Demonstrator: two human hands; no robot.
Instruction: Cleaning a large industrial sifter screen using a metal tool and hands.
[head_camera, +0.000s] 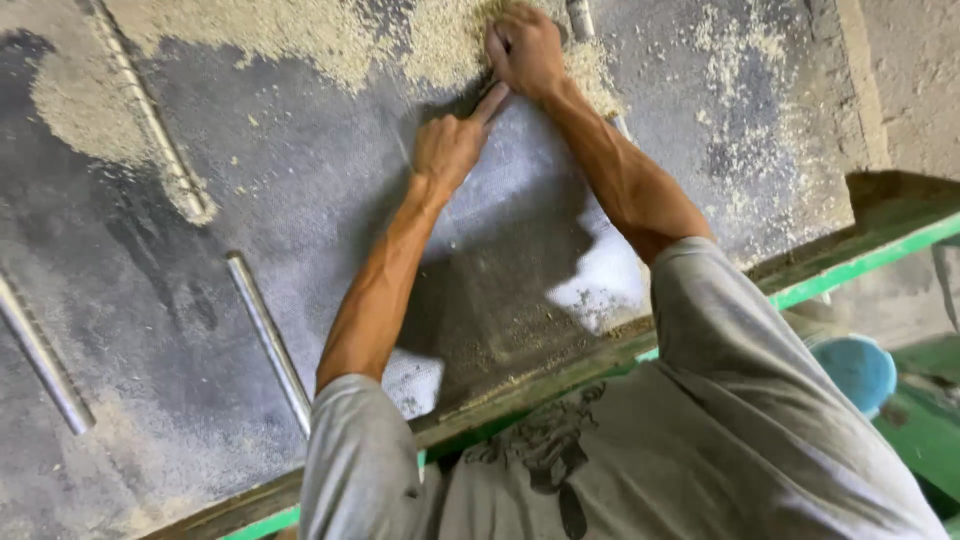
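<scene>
Both arms stretched to the far edge of the mesh screen (300, 200). Right hand (525, 50) cupped, fingers half curled, in the grain (440, 40) heaped there. Left hand (447, 145) just nearer, loosely closed, forefinger out, touching the right wrist, holding nothing I can see. Best to rake with flat palms, slow, staying between the metal bars (268, 335), grain kept off the green frame (860, 265).
</scene>
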